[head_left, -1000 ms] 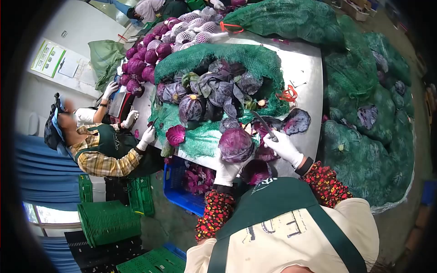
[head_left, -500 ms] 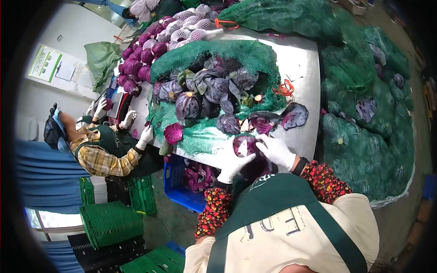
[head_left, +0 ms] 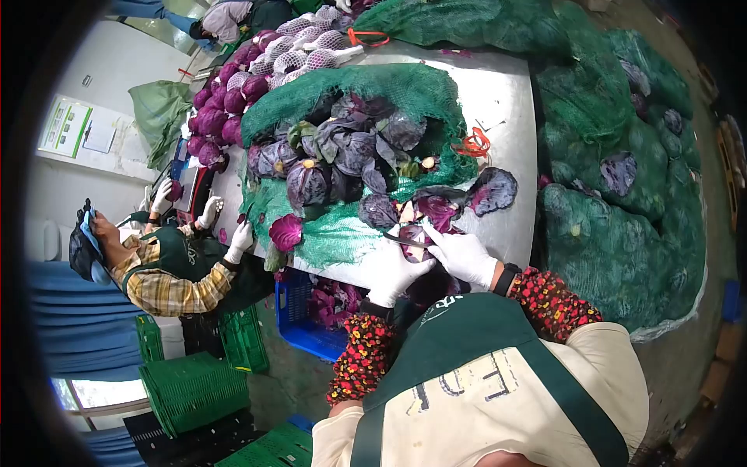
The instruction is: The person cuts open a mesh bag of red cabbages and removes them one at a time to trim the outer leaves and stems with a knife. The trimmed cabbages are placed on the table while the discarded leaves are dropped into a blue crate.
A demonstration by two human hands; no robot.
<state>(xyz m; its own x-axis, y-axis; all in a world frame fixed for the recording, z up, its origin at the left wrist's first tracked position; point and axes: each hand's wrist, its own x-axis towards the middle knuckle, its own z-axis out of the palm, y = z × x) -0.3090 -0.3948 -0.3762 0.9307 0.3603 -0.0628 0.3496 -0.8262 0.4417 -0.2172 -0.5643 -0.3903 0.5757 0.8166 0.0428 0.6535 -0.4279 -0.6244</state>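
Note:
A red cabbage with a pale cut face sits between my two white-gloved hands at the table's near edge. My left hand is closed around its left side, thumb across the lower front. My right hand is closed against its right side, fingertips at the top. A thin dark strip like a knife blade lies across the cabbage; I cannot tell which hand bears it. Loose outer leaves lie just beyond. Past them, a pile of untrimmed cabbages rests in an opened green net bag.
A blue crate of purple leaves stands below the table edge. At left, a co-worker in white gloves works at the table. Trimmed cabbages are heaped beyond. Filled green net sacks are stacked at right.
The cabbage has turned in my hands, and a dark strip now shows across its cut face. My right hand's fingers have shifted left and up over it. The whole view has shifted slightly.

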